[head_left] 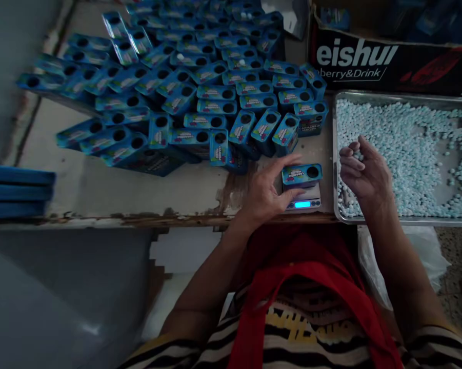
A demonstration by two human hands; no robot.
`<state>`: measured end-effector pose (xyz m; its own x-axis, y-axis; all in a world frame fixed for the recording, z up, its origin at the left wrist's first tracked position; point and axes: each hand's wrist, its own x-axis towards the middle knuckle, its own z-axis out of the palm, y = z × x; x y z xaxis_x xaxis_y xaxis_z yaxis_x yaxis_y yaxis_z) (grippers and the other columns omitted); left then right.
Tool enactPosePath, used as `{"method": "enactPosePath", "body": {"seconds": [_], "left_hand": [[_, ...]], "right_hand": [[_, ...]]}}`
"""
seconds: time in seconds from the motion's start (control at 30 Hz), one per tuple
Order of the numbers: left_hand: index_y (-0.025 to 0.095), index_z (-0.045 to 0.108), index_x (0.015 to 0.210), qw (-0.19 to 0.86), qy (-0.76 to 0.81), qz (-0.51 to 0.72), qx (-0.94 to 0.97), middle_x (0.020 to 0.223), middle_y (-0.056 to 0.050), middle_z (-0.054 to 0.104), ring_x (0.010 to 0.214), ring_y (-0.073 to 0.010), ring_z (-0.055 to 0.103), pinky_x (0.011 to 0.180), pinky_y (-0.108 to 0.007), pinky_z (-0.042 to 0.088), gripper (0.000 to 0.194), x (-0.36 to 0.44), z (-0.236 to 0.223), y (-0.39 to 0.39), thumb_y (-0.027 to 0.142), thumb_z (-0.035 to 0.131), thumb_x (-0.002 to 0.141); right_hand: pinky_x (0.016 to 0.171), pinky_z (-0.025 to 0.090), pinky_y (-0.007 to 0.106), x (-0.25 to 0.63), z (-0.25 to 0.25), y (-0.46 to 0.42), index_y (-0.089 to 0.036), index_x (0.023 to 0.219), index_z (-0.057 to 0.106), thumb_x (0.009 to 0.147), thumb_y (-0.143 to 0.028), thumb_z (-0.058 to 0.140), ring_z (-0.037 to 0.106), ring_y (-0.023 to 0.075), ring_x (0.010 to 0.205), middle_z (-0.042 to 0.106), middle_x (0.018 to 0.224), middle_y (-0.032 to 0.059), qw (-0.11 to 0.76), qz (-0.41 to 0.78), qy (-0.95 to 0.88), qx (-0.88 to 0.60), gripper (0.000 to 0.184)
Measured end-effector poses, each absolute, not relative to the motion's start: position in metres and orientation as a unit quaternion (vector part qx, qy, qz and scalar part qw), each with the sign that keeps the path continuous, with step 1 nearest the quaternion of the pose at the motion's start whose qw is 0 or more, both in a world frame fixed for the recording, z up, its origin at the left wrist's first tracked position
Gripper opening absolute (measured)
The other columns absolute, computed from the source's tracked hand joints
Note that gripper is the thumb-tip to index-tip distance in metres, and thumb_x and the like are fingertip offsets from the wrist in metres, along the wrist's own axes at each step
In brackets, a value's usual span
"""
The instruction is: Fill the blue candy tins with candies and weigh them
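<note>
the small blue box [295, 177] sits on top of the scale [313, 204], which rests near the front edge of the bench [184, 192]. your left hand [267, 190] is the nearer one, reaching in from the scale's left: its thumb lies along the box's near side and its other fingers go round the far side, spread apart with the box between them. whether they press on it, the view cannot tell. the long side of the box's top runs left to right, with the dark round hole [313, 172] at the right end. your right hand [363, 171] is to the right of the scale, above the tray [336, 169], its fingers curled in on a few pale pieces [357, 154]. from those fingers, the hole lies leftward, over the scale, and slightly closer to your body.
</note>
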<state>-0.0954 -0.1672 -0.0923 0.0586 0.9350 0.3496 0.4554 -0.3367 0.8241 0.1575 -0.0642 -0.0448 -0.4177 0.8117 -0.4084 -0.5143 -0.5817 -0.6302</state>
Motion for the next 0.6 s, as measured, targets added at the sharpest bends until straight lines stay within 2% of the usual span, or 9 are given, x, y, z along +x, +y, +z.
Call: {"method": "enactPosePath", "body": {"seconds": [0.07, 0.13, 0.23, 0.33, 0.43, 0.6], "left_hand": [[0.029, 0.057, 0.162, 0.268, 0.497, 0.478, 0.673, 0.152, -0.012, 0.073, 0.143, -0.0317, 0.072, 0.124, -0.047, 0.06, 0.082, -0.103, -0.092, -0.173, 0.042, 0.094, 0.09], [0.032, 0.054, 0.165, 0.257, 0.509, 0.503, 0.65, 0.156, -0.012, 0.07, 0.147, -0.0325, 0.07, 0.127, -0.05, 0.058, 0.088, -0.111, -0.092, -0.179, 0.047, 0.096, 0.09], [0.033, 0.065, 0.153, 0.239, 0.56, 0.529, 0.592, 0.146, -0.009, 0.076, 0.139, -0.0301, 0.075, 0.124, -0.05, 0.061, 0.069, -0.123, -0.092, -0.188, 0.048, 0.094, 0.092], [0.033, 0.076, 0.137, 0.221, 0.594, 0.551, 0.544, 0.13, -0.004, 0.082, 0.125, -0.0268, 0.08, 0.118, -0.047, 0.066, 0.048, -0.131, -0.089, -0.196, 0.044, 0.093, 0.094], [0.031, 0.078, 0.133, 0.19, 0.596, 0.576, 0.527, 0.124, -0.001, 0.083, 0.119, -0.0245, 0.082, 0.113, -0.044, 0.068, 0.045, -0.135, -0.082, -0.201, 0.039, 0.094, 0.092], [0.024, 0.082, 0.121, 0.175, 0.604, 0.592, 0.504, 0.114, -0.002, 0.086, 0.108, -0.0208, 0.083, 0.105, -0.036, 0.069, 0.035, -0.135, -0.073, -0.207, 0.024, 0.094, 0.087]], "right_hand": [[0.041, 0.035, 0.022, 0.143, -0.035, -0.065, -0.026, 0.077, 0.057, 0.108, -0.044, 0.075, 0.039, 0.0084, 0.047, 0.056, 0.065, -0.0069, 0.417, 0.805, -0.208, -0.366, 0.04], [0.043, 0.034, 0.02, 0.126, -0.022, -0.068, -0.026, 0.076, 0.054, 0.109, -0.043, 0.077, 0.037, 0.008, 0.048, 0.047, 0.062, -0.008, 0.436, 0.788, -0.21, -0.381, 0.043], [0.045, 0.032, 0.019, 0.099, -0.004, -0.076, -0.026, 0.078, 0.055, 0.108, -0.047, 0.079, 0.034, 0.0086, 0.052, 0.04, 0.066, -0.0077, 0.477, 0.741, -0.256, -0.396, 0.044], [0.047, 0.031, 0.022, 0.077, 0.002, -0.088, -0.027, 0.08, 0.057, 0.109, -0.058, 0.073, 0.028, 0.0126, 0.058, 0.039, 0.073, -0.0043, 0.523, 0.662, -0.335, -0.42, 0.045], [0.049, 0.028, 0.026, 0.065, -0.002, -0.099, -0.027, 0.079, 0.055, 0.11, -0.066, 0.065, 0.024, 0.0163, 0.064, 0.038, 0.075, -0.0017, 0.546, 0.576, -0.417, -0.442, 0.051], [0.053, 0.024, 0.032, 0.058, -0.007, -0.108, -0.029, 0.076, 0.051, 0.102, -0.084, 0.063, 0.022, 0.0181, 0.064, 0.031, 0.074, -0.0025, 0.537, 0.484, -0.531, -0.441, 0.062]]}}
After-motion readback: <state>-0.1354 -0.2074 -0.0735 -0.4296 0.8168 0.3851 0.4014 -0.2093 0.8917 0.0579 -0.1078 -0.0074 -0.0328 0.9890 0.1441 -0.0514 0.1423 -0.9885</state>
